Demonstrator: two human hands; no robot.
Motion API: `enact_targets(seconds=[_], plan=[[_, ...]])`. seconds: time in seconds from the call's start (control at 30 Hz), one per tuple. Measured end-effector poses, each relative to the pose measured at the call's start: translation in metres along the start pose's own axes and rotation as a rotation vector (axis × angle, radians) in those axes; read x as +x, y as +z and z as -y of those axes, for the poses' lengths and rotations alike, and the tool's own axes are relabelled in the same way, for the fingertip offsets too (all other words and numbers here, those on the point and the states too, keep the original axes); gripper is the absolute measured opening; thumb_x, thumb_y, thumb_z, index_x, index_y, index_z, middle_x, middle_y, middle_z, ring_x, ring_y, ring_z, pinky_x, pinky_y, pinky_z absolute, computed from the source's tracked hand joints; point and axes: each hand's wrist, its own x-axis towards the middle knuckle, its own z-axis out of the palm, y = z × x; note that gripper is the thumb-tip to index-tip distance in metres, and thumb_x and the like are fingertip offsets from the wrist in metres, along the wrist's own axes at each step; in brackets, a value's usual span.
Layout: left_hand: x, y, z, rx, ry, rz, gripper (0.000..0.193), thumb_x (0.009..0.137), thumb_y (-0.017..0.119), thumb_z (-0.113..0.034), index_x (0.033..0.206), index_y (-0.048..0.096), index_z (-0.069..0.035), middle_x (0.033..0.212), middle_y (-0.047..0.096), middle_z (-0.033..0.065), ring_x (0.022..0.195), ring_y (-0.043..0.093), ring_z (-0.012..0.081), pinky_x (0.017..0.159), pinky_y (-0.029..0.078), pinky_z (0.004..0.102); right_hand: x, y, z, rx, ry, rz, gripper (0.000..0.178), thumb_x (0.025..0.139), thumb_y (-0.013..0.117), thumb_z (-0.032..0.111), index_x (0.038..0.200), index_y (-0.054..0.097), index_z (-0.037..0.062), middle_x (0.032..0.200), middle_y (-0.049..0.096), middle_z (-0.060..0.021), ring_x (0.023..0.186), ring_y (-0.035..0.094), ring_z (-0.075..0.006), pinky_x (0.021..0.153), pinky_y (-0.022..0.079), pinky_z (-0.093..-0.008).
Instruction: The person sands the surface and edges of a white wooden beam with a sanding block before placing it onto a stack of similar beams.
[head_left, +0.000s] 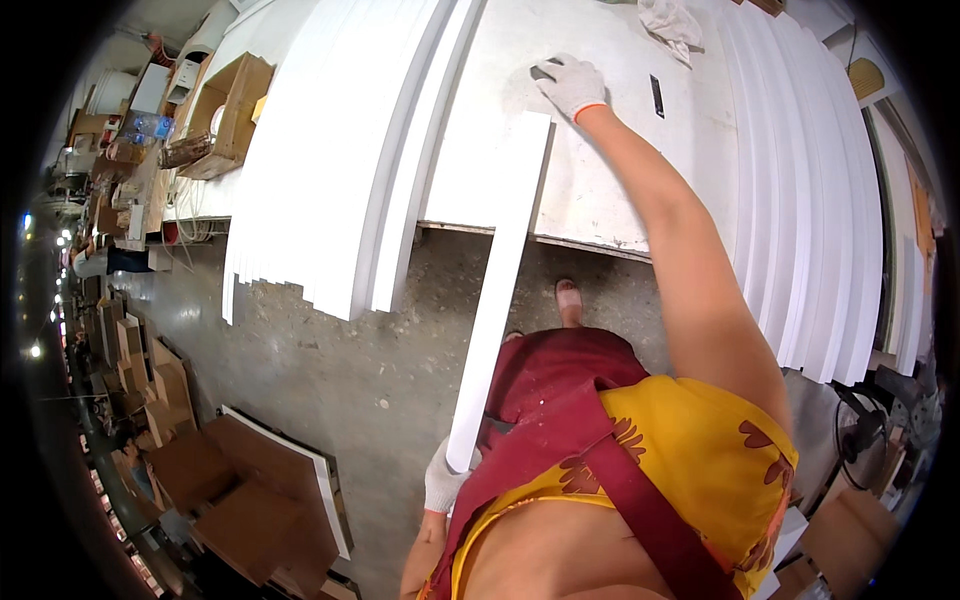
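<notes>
A long white strip (500,285) slants from the white tabletop (600,185) down past its near edge toward my body. My left hand (445,478), in a pale knit glove, is closed around the strip's near end beside my dark red apron. Beyond the strip's far end, my right hand (572,85) rests on the tabletop, in a pale glove with an orange cuff. Its fingers are bent down together; a dark patch shows at their tips, and I cannot make out what they hold, if anything. A small black flat piece (657,96) lies to the right of that hand.
Many long white strips (330,130) lie side by side on the left, jutting past the table edge. More white strips (800,200) line the right. A pale cloth (672,28) lies at the back. Left stands a cardboard box (232,115); brown panels (250,490) sit lower left.
</notes>
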Motion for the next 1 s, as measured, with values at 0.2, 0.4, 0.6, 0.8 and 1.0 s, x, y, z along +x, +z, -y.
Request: enact_targets(seconds=[0.2, 0.4, 0.6, 0.8, 1.0], plan=[[0.001, -0.020, 0.026, -0.344, -0.124, 0.457, 0.067, 0.077, 0.080, -0.022, 0.137, 0.056, -0.002, 0.124, 0.066, 0.0101, 0.116, 0.061, 0.0205, 0.105, 0.046, 0.0383, -0.124, -0.112, 0.110, 0.666, -0.458, 0.129, 0.040, 0.094, 0.056, 0.037, 0.122, 0.068, 0.0109, 0.135, 0.061, -0.0159, 0.120, 0.062, -0.0327, 0.104, 0.049, -0.0424], [-0.011, -0.014, 0.002, -0.731, -0.355, 0.495, 0.073, 0.082, 0.076, -0.028, 0.144, 0.049, -0.001, 0.126, 0.065, 0.0084, 0.118, 0.061, 0.0205, 0.105, 0.046, 0.0367, -0.337, -0.094, 0.188, 1.055, -1.368, -0.231, 0.010, 0.085, 0.065, 0.026, 0.089, 0.060, 0.0185, 0.114, 0.059, -0.0080, 0.103, 0.062, -0.0300, 0.073, 0.053, -0.0393], [-0.024, -0.011, 0.007, -0.724, -0.331, 0.397, 0.074, 0.083, 0.076, -0.029, 0.145, 0.048, 0.000, 0.128, 0.064, 0.0084, 0.119, 0.061, 0.0205, 0.106, 0.046, 0.0355, -0.142, -0.075, 0.133, 0.506, -0.783, 0.078, 0.042, 0.097, 0.046, 0.044, 0.122, 0.063, 0.0152, 0.130, 0.060, -0.0114, 0.112, 0.062, -0.0307, 0.090, 0.053, -0.0417], [-0.016, -0.013, 0.020, -0.627, -0.247, 0.380, 0.074, 0.083, 0.076, -0.030, 0.144, 0.049, 0.001, 0.124, 0.065, 0.0075, 0.110, 0.063, 0.0175, 0.097, 0.049, 0.0314, 0.037, -0.022, 0.004, -0.047, -0.053, 0.223, 0.044, 0.092, 0.050, 0.042, 0.123, 0.073, 0.0212, 0.129, 0.067, -0.0016, 0.109, 0.067, -0.0284, 0.097, 0.053, -0.0398], [-0.003, -0.020, 0.008, -0.630, -0.180, 0.568, 0.078, 0.076, 0.079, -0.035, 0.139, 0.053, 0.002, 0.110, 0.068, 0.0069, 0.100, 0.063, 0.0171, 0.088, 0.049, 0.0302, -0.128, -0.096, 0.107, 0.617, -0.608, 0.041, 0.029, 0.096, 0.052, 0.030, 0.115, 0.069, 0.0166, 0.124, 0.063, -0.0079, 0.109, 0.064, -0.0289, 0.093, 0.054, -0.0428]])
